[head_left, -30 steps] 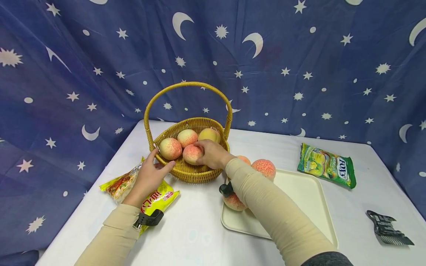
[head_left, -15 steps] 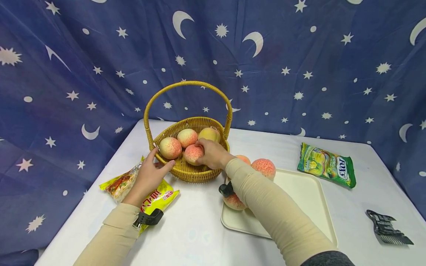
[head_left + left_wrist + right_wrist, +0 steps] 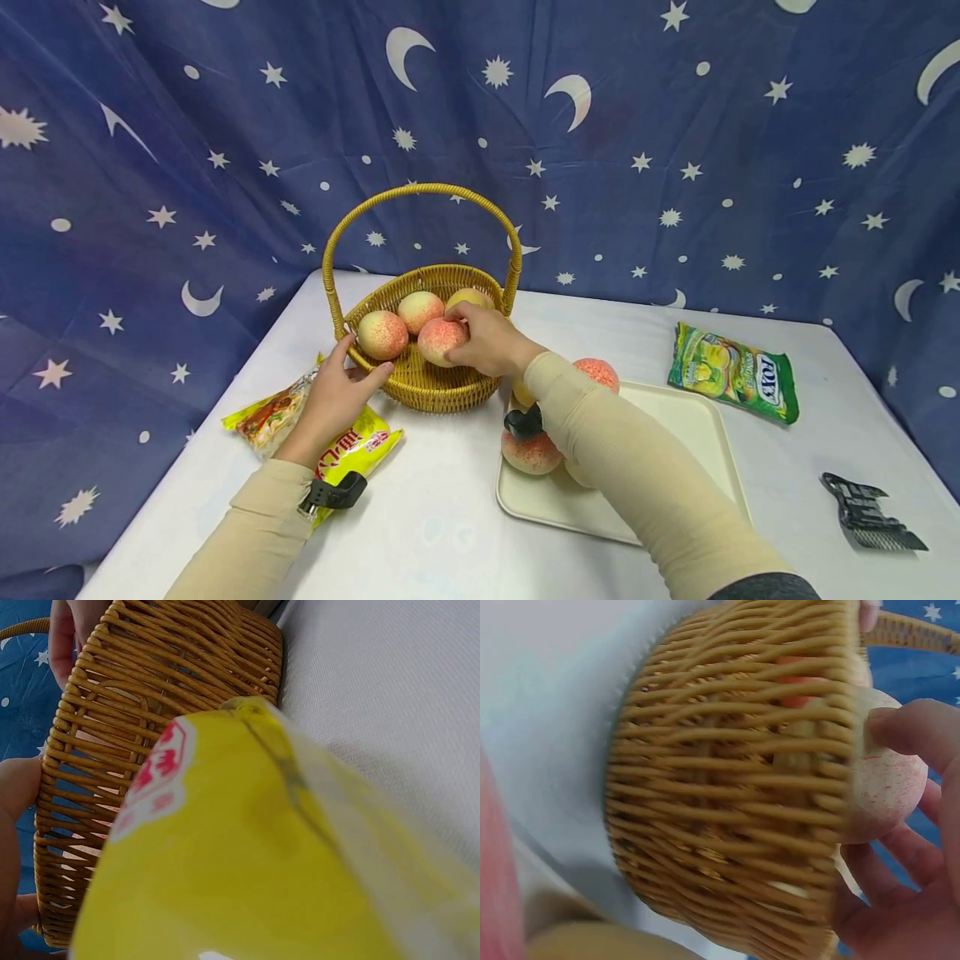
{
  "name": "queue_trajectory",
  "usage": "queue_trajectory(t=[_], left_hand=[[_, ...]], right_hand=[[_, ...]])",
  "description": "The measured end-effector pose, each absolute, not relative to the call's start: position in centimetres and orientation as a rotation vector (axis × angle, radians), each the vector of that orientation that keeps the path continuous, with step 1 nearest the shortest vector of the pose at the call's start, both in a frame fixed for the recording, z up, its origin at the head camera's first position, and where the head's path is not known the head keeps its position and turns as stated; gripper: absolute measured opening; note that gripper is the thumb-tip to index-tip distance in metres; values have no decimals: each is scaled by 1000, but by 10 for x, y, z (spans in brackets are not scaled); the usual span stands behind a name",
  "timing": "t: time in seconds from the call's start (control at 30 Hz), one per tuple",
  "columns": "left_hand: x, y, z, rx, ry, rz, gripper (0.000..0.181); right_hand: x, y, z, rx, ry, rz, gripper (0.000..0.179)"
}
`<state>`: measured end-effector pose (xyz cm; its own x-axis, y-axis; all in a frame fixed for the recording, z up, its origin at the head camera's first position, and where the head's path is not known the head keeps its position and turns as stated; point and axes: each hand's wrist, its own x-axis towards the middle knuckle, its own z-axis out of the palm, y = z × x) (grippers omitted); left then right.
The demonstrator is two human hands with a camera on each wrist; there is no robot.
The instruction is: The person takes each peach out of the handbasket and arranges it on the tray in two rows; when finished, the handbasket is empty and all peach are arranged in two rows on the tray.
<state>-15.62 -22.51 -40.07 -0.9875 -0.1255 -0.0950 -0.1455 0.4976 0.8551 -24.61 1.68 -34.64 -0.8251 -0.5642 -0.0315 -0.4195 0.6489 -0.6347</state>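
Note:
My right hand (image 3: 491, 340) holds a pink-and-cream peach (image 3: 442, 342) between thumb and fingers at the right side of a wicker basket (image 3: 442, 400). The right wrist view shows this peach (image 3: 889, 791) at the basket rim, with the thumb on one side and fingers under the other. Two speckled peaches (image 3: 383, 335) and a yellower fruit (image 3: 469, 298), partly behind the right hand, lie in the basket. My left hand (image 3: 337, 400) touches the basket's left front rim with thumb and fingers spread; its fingertips show against the wickerwork (image 3: 150, 682) in the left wrist view.
A cream tray (image 3: 675, 417) at right carries several peaches (image 3: 531, 452), partly hidden by the right sleeve. Yellow food packets (image 3: 356, 446) lie beneath the left forearm. A green FOX'S bag (image 3: 735, 372) and a black packaged item (image 3: 873, 512) lie farther right. The basket's tall handle (image 3: 423, 190) arches above the fruit.
My right hand has shifted slightly right and up with the peach, now covering more of the yellower fruit. The left hand stays at the rim.

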Motion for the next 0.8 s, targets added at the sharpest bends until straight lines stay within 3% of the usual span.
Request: queue_trajectory(t=[0.23,0.4,0.8], left_hand=[[-156,-225,-400,-245,2702,1533,97],[-155,-225,-400,-248,2704,1524,102],[-155,-224,-399,-245,2701,1527,96]], right_hand=[[-239,37,-323,-864,2624,-995,49],[-231,60,-310,-889,2644,-1000,50],[-207,128,-298,-857,2679,-1165,48]])
